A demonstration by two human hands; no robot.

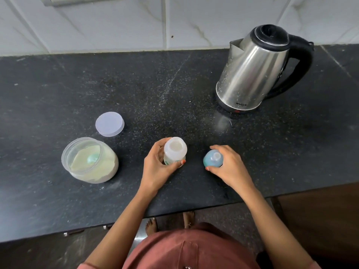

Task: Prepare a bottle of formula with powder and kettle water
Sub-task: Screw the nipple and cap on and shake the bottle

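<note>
A small clear baby bottle [175, 150] stands upright on the black counter [155, 90], its neck uncovered. My left hand [158, 167] wraps around its body. To its right, my right hand [227, 166] grips the blue bottle cap with nipple [212, 158], resting on the counter. An open clear jar of pale formula powder [89, 160] stands at the left with a green scoop lying in the powder. Its round white lid [110, 124] lies flat just behind it. A steel kettle [256, 70] with a black handle and lid stands on its base at the back right.
A white tiled wall [136, 22] runs behind the counter. The counter's front edge [174, 212] crosses below my forearms, with floor and my feet beneath. A dark wooden surface [320, 210] lies at the lower right.
</note>
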